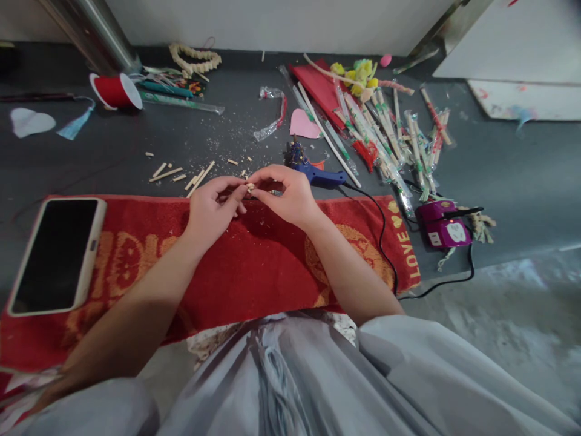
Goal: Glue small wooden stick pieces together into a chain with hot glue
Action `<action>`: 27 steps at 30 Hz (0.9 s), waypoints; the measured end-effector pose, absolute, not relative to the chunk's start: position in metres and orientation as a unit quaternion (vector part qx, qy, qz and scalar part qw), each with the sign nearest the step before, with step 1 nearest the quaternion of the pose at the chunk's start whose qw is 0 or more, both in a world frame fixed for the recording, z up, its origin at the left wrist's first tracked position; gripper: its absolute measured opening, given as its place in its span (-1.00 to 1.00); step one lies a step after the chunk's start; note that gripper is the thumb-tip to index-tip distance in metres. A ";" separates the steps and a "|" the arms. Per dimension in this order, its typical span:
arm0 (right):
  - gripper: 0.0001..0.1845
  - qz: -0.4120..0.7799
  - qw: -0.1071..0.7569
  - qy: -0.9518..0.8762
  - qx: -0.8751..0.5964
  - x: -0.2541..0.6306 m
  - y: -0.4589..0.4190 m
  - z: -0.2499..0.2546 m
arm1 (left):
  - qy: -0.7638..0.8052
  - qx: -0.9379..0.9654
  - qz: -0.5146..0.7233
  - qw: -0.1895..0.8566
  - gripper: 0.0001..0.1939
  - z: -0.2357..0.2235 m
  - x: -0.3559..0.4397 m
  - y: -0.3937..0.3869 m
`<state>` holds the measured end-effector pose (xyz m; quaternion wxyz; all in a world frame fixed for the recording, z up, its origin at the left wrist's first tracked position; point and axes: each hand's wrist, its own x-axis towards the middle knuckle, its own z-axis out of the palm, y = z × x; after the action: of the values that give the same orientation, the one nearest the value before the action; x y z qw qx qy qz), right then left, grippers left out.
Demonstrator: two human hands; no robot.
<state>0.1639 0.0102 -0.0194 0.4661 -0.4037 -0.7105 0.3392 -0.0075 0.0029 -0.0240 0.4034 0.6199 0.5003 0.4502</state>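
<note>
Above the far edge of a red towel (254, 266), my two hands meet fingertip to fingertip. Between them is a small cluster of pale wooden stick pieces (250, 188), partly covered by the fingers. My left hand (215, 206) pinches it from the left. From the other side, the thumb and forefinger of my right hand (288, 192) close on it. Cut wooden sticks (166, 174) and crumbs lie on the dark table just beyond my left hand. A blue glue gun (320, 174) rests beyond my right hand, its nozzle pointing away.
A phone (57, 254) lies on the towel's left end. Wrapped chopsticks (376, 133) are heaped at the back right, near a purple box with cables (442, 224). A red ribbon spool (115, 91) and a ring of wooden pieces (195, 60) sit at the back left.
</note>
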 end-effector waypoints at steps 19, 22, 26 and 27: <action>-0.87 0.264 0.467 -0.768 -0.350 0.168 0.009 -0.012 | 0.473 0.628 0.442 0.431 -0.67 -0.023 -0.008 0.003; -0.90 0.257 0.462 -0.773 -0.350 0.168 0.010 -0.011 | 0.469 0.631 0.441 0.434 -0.67 -0.024 -0.008 0.003; -0.84 0.250 0.452 -0.781 -0.351 0.169 0.009 -0.010 | 0.463 0.638 0.434 0.436 -0.68 -0.023 -0.009 0.003; -0.83 0.247 0.451 -0.783 -0.350 0.169 0.009 -0.009 | 0.459 0.641 0.434 0.435 -0.68 -0.023 -0.009 0.003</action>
<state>0.1694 0.0089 -0.0094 0.4509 -0.3496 -0.7832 0.2471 -0.0085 0.0029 -0.0230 0.4354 0.6414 0.4593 0.4336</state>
